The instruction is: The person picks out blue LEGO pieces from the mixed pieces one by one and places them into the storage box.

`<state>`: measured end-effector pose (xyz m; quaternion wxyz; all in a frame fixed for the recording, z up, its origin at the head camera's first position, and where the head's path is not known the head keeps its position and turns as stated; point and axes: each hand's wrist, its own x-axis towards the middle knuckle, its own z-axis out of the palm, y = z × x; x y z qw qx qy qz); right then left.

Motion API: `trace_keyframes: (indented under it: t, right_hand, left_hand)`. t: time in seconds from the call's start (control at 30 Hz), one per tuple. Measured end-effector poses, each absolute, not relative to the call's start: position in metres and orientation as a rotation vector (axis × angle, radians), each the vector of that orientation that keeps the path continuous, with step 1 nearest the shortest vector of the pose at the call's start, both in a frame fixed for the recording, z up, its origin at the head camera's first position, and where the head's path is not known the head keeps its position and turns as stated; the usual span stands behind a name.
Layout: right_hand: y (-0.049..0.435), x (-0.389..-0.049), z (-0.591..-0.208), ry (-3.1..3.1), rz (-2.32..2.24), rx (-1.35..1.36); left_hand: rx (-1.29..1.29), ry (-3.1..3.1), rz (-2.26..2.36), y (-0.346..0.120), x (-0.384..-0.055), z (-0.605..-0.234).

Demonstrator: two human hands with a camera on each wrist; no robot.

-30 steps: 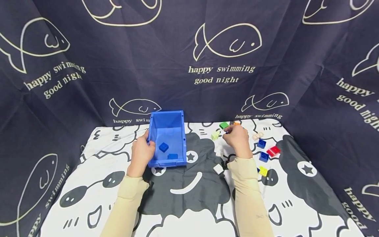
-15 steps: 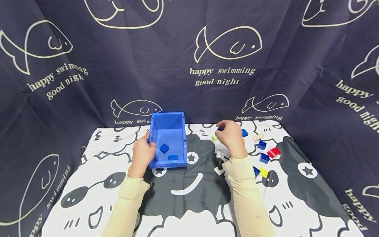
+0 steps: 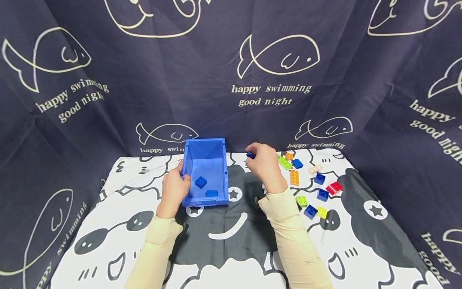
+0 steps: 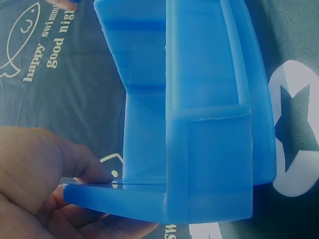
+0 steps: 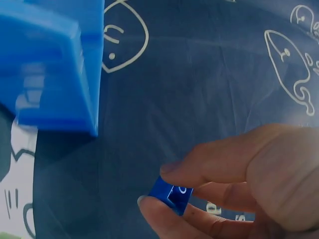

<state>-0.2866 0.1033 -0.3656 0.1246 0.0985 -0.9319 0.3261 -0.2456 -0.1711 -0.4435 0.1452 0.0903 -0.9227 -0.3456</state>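
Two bricks (image 3: 201, 182) in bin (image 3: 207, 169) — others (image 3: 294, 177) right

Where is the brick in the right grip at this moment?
In the head view, the blue brick is pinched in the right grip, right of the bin and left of the bricks on the sheet.

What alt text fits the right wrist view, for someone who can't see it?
A right hand pinches a small blue brick between thumb and fingers, in front of dark fish-print fabric; part of a blue bin shows at upper left.
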Motion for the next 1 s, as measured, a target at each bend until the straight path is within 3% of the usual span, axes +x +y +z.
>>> trace_keyframes:
  t: [1.0]
  right_hand:
    - [0.031, -0.281, -0.362, -2.692, 0.982, 0.449]
  left_hand:
    - [0.262, -2.650, -1.001, -0.170, -0.243, -0.441]
